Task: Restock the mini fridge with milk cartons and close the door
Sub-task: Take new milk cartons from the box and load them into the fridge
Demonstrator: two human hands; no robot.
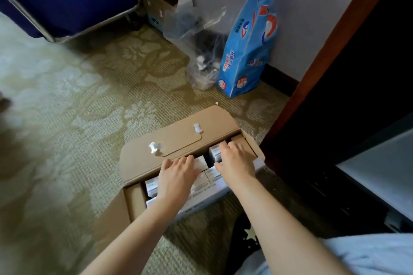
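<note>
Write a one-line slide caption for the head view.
The left hand and right hand reach into an open cardboard box of milk cartons on carpet.

The bare left forearm (138,225) and right forearm (279,212) reach forward and down, side by side, palms turned down. The left hand (178,174) lies a little nearer the body than the right hand (237,163). Its fingers are held together, their tips bent downward out of sight, so any grip cannot be told. The right hand's fingers stretch forward, slightly spread, thumb pointing toward the left hand.
</note>
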